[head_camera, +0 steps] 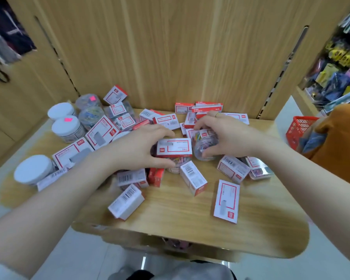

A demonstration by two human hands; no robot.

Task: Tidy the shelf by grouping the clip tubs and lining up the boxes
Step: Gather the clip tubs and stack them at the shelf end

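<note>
Several small red-and-white boxes lie scattered over the wooden shelf (170, 209). My left hand (137, 150) grips a clear clip tub (177, 164) with one red-and-white box (174, 147) resting on top of it. To the right of it, my right hand (228, 136) is closed around a second clear tub (205, 146) of coloured clips lying on its side. Three white-lidded tubs (33, 169) (68, 126) (61, 111) stand at the left, and two clear tubs (88, 101) (90, 116) of coloured clips sit behind them.
A wooden back panel (170, 47) rises behind the shelf. A red basket (299, 128) and a person in an orange top (339, 142) are at the right. Hanging goods fill the far right rack (339, 67). Loose boxes lie near the front edge (227, 201) (126, 203).
</note>
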